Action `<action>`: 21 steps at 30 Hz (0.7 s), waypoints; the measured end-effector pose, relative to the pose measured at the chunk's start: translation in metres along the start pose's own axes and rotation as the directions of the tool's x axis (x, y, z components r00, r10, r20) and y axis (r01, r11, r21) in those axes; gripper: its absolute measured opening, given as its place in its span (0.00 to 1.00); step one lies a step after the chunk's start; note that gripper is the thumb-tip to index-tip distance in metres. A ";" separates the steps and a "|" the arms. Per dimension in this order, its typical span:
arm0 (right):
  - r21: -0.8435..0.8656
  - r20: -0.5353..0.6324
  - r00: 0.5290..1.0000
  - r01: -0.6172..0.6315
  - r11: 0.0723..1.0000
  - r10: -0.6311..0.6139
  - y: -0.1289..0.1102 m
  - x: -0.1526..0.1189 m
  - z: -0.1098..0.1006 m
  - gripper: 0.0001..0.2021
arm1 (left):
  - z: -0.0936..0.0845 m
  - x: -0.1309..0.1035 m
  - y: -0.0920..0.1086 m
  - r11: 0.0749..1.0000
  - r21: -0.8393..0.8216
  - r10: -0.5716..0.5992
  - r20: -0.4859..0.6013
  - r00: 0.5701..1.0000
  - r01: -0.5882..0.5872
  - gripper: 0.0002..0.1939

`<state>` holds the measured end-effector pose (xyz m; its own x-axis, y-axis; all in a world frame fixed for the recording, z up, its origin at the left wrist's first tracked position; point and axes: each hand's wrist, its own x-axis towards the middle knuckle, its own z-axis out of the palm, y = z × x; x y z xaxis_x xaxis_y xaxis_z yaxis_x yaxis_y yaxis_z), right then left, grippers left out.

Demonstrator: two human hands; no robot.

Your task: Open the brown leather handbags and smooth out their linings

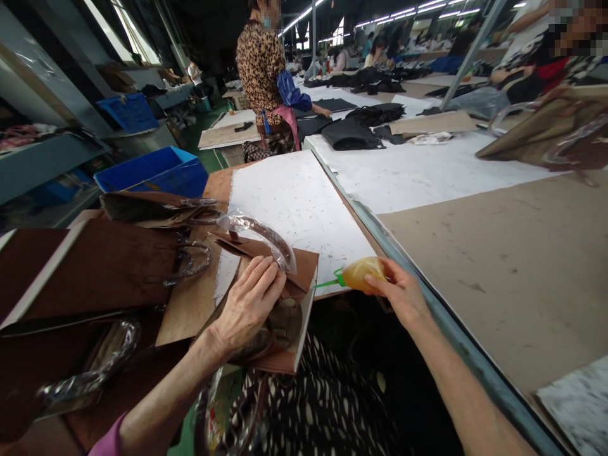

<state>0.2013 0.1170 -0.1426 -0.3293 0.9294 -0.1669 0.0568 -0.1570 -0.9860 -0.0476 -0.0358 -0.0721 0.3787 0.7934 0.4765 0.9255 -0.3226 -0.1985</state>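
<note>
My left hand (247,303) presses down on a brown handbag (285,316) that lies at the table's near edge, fingers gripping its upper flap. The bag's handle (263,235) is wrapped in clear plastic and arches just above my fingers. My right hand (401,290) holds a small yellowish squeeze bottle (361,273) with a green nozzle (327,282). The nozzle points left toward the bag's edge, a short gap apart from it.
More brown bags (109,266) with wrapped handles are stacked at the left. White paper (299,202) covers the table ahead. Blue crates (156,170) stand behind. A person in a leopard-print top (261,69) works at the far table among black fabric pieces (351,134).
</note>
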 end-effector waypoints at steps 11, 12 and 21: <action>0.077 0.049 0.998 -0.035 0.996 0.031 0.003 -0.015 0.005 0.27 | 0.000 0.001 0.000 0.999 -0.045 -0.010 0.010 1.000 0.011 0.18; 0.073 0.061 0.997 -0.042 0.996 0.037 0.001 -0.018 0.005 0.27 | 0.000 0.000 0.000 0.999 -0.048 -0.012 0.015 1.000 0.013 0.18; 0.076 0.108 0.992 -0.070 0.995 0.062 -0.011 -0.046 0.009 0.26 | 0.002 0.000 0.001 1.000 -0.005 -0.009 0.030 1.000 0.009 0.17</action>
<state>0.2076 0.0733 -0.1246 -0.4251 0.8764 -0.2264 0.0083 -0.2463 -0.9691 -0.0466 -0.0352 -0.0738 0.3705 0.8115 0.4520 0.9288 -0.3184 -0.1897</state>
